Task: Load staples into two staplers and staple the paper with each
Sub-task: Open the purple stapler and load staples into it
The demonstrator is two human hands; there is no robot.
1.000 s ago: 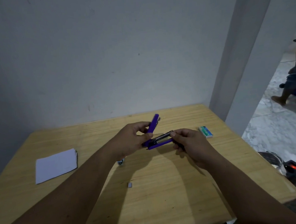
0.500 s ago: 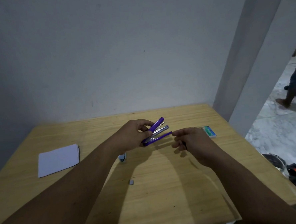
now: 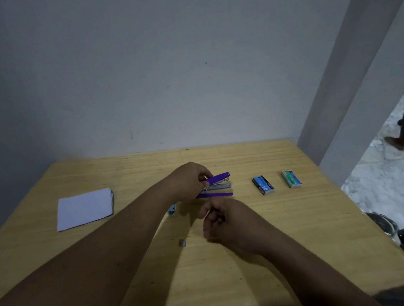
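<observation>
Left hand up over the middle of the light wooden table, fingers and thumb curled round the rear of the small purple stapler with the silver metal magazine. That stapler is fanned apart: purple lid lifted on top, metal channel in the middle, purple base below, nose pointing right. Right hand sits just below and nearer the camera, clear of the stapler, fingers loosely curled in. It seems to carry nothing, though anything as small as a staple strip pinched in there would be hidden, so I cannot say for sure.

Over on the right lie two little cardboard staple boxes, a blue one and a green one, side by side but apart. Far left, the small stack of white paper lies flat on the wood, nothing on it. Peeking out beneath the left forearm is a pale blue object, too hidden to name, possibly the second stapler. A tiny grey square bit lies near the right wrist.

My read: early going. The purple stapler is open for loading, whether staples are inside I cannot tell, and the lid is not yet closed. The paper looks unstapled, and the second stapler's turn is all to come.
</observation>
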